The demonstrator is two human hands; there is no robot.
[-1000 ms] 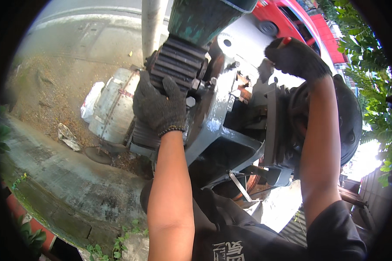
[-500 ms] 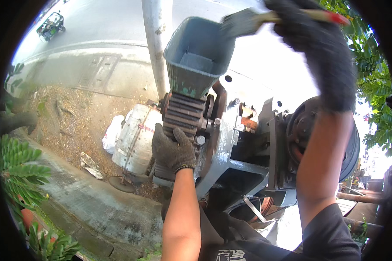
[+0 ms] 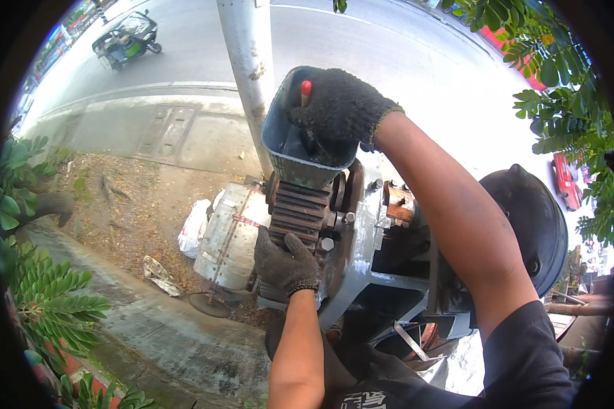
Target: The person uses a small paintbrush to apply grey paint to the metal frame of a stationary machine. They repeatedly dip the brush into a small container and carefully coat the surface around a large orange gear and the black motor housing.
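Note:
My right hand (image 3: pixel 344 109), in a dark knitted glove, is closed around a paintbrush over a grey-green square hopper (image 3: pixel 290 167). Only the red tip of the paintbrush handle (image 3: pixel 305 91) stands up clearly past the fingers. The bristles are hidden, down inside the hopper behind the hand. My gloved left hand (image 3: pixel 286 262) rests on a dark ribbed metal part (image 3: pixel 299 213) below the hopper, thumb and fingers apart. Beside that part runs a glossy grey machine frame (image 3: pixel 361 255) with bolts and an orange-brown block (image 3: pixel 399 204).
A large black wheel (image 3: pixel 535 225) sits on the machine's right. A dented whitish metal drum (image 3: pixel 235 235) and a white bag (image 3: pixel 195 228) lie on the ground at left. Behind the hopper rises a pole (image 3: pixel 249 75). Beyond it, a three-wheeled vehicle (image 3: pixel 126 44) is on the road.
My right hand has come down and left, bringing the paintbrush from above into the hopper. The left hand stays on the ribbed part. The view has shifted slightly, and the three-wheeled vehicle appears larger.

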